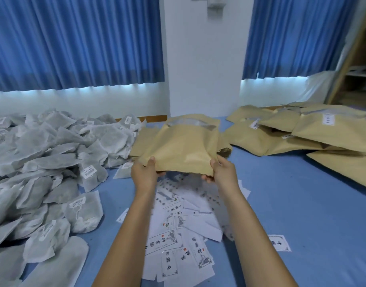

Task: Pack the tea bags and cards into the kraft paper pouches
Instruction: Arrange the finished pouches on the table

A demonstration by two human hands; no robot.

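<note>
**Pouch held in both hands**

The left hand (143, 172) and right hand (223, 170) each keep a closed grip on a near corner of a kraft pouch (182, 146), thumbs on top and fingers underneath. The pouch is raised over the middle of a blue-covered bed (291, 204); it looks like a bed, though the view is not clear enough to be sure. Its open mouth is at the far end and shows a pale lining. Under its far part lies a flat stack (139, 142) of kraft pouches. Tea bags (43, 162) are heaped along the left edge. Cards (178, 224) lie scattered beneath the hands, towards the near edge. Bulging pouches (322, 131) are piled at the far right corner.
</note>
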